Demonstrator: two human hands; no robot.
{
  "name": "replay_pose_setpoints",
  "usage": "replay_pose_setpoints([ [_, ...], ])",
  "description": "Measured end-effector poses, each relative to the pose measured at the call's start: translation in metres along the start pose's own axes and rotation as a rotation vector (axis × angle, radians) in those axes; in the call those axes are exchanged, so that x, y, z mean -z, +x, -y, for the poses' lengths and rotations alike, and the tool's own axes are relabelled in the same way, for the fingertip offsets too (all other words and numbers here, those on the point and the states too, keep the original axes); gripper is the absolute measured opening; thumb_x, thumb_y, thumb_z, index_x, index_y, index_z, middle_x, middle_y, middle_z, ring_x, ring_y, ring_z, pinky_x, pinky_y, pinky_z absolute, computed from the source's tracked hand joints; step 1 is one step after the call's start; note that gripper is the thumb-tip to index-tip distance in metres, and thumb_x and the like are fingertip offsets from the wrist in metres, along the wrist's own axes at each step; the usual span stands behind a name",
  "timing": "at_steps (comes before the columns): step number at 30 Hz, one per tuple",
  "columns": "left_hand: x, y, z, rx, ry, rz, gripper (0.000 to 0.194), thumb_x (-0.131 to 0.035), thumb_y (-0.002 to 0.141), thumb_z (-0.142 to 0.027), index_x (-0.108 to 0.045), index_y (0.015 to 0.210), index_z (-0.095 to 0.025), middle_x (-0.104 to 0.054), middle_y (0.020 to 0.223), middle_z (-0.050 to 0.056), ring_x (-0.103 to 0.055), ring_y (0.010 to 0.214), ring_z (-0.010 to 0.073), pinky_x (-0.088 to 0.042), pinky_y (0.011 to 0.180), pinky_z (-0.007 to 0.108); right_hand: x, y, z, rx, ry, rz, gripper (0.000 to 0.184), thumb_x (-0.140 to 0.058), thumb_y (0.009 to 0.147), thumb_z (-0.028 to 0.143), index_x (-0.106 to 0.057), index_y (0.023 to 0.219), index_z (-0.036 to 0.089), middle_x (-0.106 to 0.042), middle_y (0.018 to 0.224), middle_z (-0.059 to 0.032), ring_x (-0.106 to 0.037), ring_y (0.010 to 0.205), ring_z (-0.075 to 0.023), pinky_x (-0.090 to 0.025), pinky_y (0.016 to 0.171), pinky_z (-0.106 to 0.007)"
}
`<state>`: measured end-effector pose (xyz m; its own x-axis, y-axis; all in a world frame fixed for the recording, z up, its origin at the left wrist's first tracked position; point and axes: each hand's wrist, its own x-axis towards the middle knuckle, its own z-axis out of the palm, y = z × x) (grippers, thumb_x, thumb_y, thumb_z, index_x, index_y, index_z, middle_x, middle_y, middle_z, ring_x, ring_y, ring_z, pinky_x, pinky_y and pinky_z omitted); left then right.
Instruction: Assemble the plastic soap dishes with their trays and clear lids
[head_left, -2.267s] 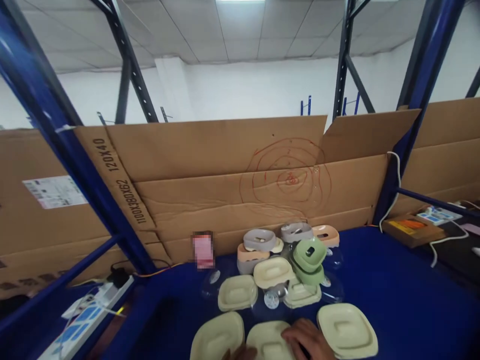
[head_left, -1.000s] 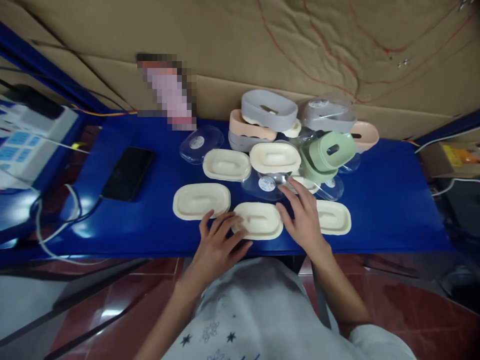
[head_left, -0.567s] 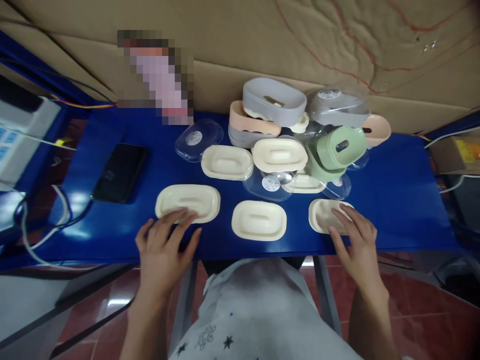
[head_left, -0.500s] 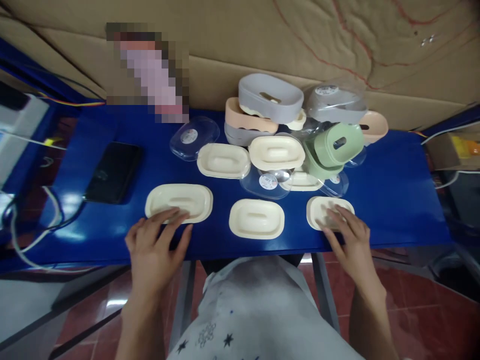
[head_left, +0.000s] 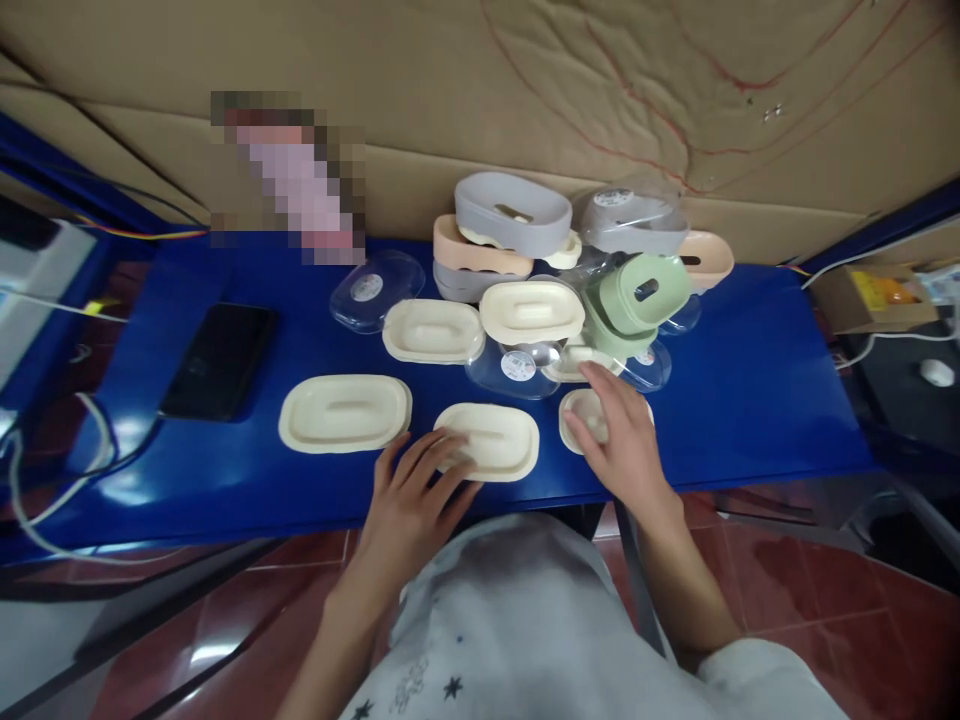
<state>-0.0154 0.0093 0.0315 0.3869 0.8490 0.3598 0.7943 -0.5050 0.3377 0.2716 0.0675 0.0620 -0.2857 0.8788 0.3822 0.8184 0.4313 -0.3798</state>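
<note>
Three cream oval tray-like pieces with a raised bar in the middle lie in a row near the table's front edge. Over the lower left edge of the middle cream piece (head_left: pixel 501 440) is my left hand (head_left: pixel 424 475), fingers spread; whether they touch it I cannot tell. The left cream piece (head_left: pixel 345 412) lies apart from both hands. My right hand (head_left: pixel 622 445) is open, reaching over the right cream piece (head_left: pixel 589 410) and partly covering it. Its fingertips are near another cream piece (head_left: pixel 574 365) at the front of the pile.
Behind the row are grey containers (head_left: pixel 517 215), a peach container (head_left: pixel 480 250), a green container (head_left: pixel 645 295) and clear lids (head_left: pixel 377 290). A black phone (head_left: pixel 219 360) lies left on the blue table (head_left: pixel 765 400). A cardboard panel (head_left: pixel 420 120) stands behind; a small box (head_left: pixel 862 300) is at right.
My left hand has moved right from the left cream piece to the middle one. My right hand has moved left and forward, off the right piece's front. The view has shifted slightly.
</note>
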Motion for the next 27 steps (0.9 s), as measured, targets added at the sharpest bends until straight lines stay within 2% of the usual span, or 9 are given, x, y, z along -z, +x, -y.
replay_pose_setpoints([
  [3, 0.004, -0.008, 0.006, 0.043, 0.043, -0.041, 0.019, -0.074, 0.096, -0.019, -0.068, 0.114, -0.024, -0.075, 0.131, 0.010, -0.067, 0.129, 0.0319, -0.044, 0.115, 0.056, -0.001, 0.037, -0.002, 0.082, -0.045, 0.006, 0.053, -0.049, 0.112, 0.035, -0.040, 0.163, 0.027, -0.056, 0.159, -0.0132, -0.052, 0.148, -0.0323, -0.045, 0.117, -0.054],
  [6, 0.006, -0.014, 0.007, 0.071, 0.036, -0.067, 0.019, -0.074, 0.096, -0.017, -0.067, 0.113, -0.023, -0.074, 0.128, 0.010, -0.068, 0.127, 0.0305, -0.047, 0.113, 0.053, 0.002, 0.073, -0.018, 0.229, -0.091, 0.119, 0.047, -0.045, 0.113, 0.029, -0.046, 0.160, 0.024, -0.056, 0.159, -0.0111, -0.050, 0.149, -0.0323, -0.040, 0.120, -0.057],
  [9, 0.003, -0.015, 0.004, 0.067, -0.003, -0.061, 0.020, -0.073, 0.097, -0.016, -0.065, 0.114, -0.022, -0.073, 0.126, 0.011, -0.068, 0.122, 0.0285, -0.052, 0.107, 0.047, 0.002, 0.097, -0.035, 0.312, -0.116, 0.226, 0.039, -0.043, 0.114, 0.025, -0.061, 0.147, 0.018, -0.068, 0.145, -0.0107, -0.061, 0.136, -0.0302, -0.043, 0.115, -0.054],
  [12, -0.003, -0.012, 0.000, 0.047, -0.020, -0.049, 0.019, -0.072, 0.098, -0.016, -0.065, 0.115, -0.021, -0.073, 0.125, 0.012, -0.068, 0.118, 0.0286, -0.054, 0.102, 0.045, -0.001, 0.099, -0.038, 0.349, -0.134, 0.189, 0.032, -0.047, 0.113, 0.021, -0.069, 0.135, 0.017, -0.077, 0.128, -0.0087, -0.069, 0.118, -0.0270, -0.048, 0.105, -0.048],
  [15, -0.009, -0.004, -0.003, 0.021, -0.031, -0.049, 0.020, -0.071, 0.098, -0.018, -0.065, 0.117, -0.020, -0.073, 0.124, 0.012, -0.069, 0.116, 0.0295, -0.055, 0.099, 0.045, -0.001, 0.077, -0.018, 0.418, -0.108, 0.056, 0.030, -0.056, 0.108, 0.017, -0.068, 0.136, 0.019, -0.078, 0.122, -0.0080, -0.070, 0.110, -0.0246, -0.047, 0.103, -0.045],
  [17, -0.010, 0.000, -0.004, 0.012, -0.034, -0.050, 0.021, -0.071, 0.099, -0.019, -0.064, 0.120, -0.020, -0.074, 0.123, 0.012, -0.069, 0.115, 0.0295, -0.055, 0.098, 0.045, 0.002, 0.052, 0.002, 0.446, -0.060, -0.006, 0.036, -0.061, 0.105, 0.013, -0.065, 0.140, 0.019, -0.078, 0.119, -0.0083, -0.070, 0.107, -0.0231, -0.045, 0.106, -0.045],
  [21, -0.004, 0.000, 0.001, -0.014, -0.050, -0.024, 0.025, -0.070, 0.100, -0.019, -0.063, 0.125, -0.019, -0.074, 0.123, 0.013, -0.070, 0.116, 0.0287, -0.055, 0.099, 0.045, 0.011, -0.008, 0.026, 0.371, 0.056, 0.014, 0.044, -0.063, 0.103, 0.008, -0.062, 0.145, 0.024, -0.078, 0.113, -0.0053, -0.069, 0.104, -0.0211, -0.043, 0.109, -0.045],
  [24, 0.005, -0.007, 0.007, -0.020, -0.053, 0.010, 0.024, -0.070, 0.100, -0.017, -0.064, 0.123, -0.018, -0.074, 0.123, 0.012, -0.070, 0.116, 0.0283, -0.054, 0.099, 0.046, 0.018, -0.047, 0.015, 0.230, 0.050, -0.031, 0.043, -0.064, 0.102, 0.008, -0.066, 0.141, 0.025, -0.076, 0.110, -0.0056, -0.069, 0.100, -0.0213, -0.044, 0.105, -0.045],
  [27, 0.012, -0.014, 0.013, -0.018, -0.027, -0.008, 0.021, -0.072, 0.098, -0.014, -0.065, 0.117, -0.019, -0.074, 0.120, 0.011, -0.071, 0.112, 0.0277, -0.054, 0.099, 0.046, 0.026, -0.069, -0.008, 0.082, -0.071, -0.095, 0.040, -0.067, 0.100, 0.008, -0.068, 0.137, 0.025, -0.075, 0.111, -0.0076, -0.069, 0.101, -0.0232, -0.044, 0.099, -0.045],
])
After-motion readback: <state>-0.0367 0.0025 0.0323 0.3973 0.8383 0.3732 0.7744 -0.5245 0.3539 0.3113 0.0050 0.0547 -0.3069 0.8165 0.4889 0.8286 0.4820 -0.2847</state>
